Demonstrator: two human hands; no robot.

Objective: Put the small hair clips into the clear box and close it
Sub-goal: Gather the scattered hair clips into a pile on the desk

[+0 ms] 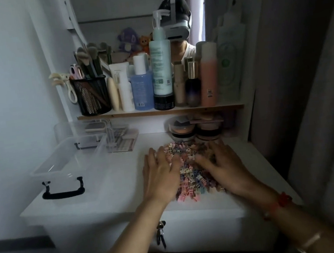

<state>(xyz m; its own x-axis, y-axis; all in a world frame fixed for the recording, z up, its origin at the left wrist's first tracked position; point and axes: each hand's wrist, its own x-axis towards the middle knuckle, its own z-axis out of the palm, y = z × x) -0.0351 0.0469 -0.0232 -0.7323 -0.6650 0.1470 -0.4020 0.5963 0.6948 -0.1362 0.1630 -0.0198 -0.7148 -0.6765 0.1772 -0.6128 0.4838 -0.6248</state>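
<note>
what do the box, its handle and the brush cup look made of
Box: clear glossy plastic, probably; the desk shows through its walls. Handle: black, matte, likely plastic; too dim to be sure. Brush cup: black wire mesh, likely metal; its holes show the brushes inside.

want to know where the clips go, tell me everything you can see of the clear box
The clear box is a rectangular tub of see-through plastic with a thick rim and a black handle at each short end, the near one hanging down. It stands upright on the white tabletop, left of the pile of hair clips, lidless and seemingly empty. The left hand and right hand lie on the clips, apart from it.
</note>
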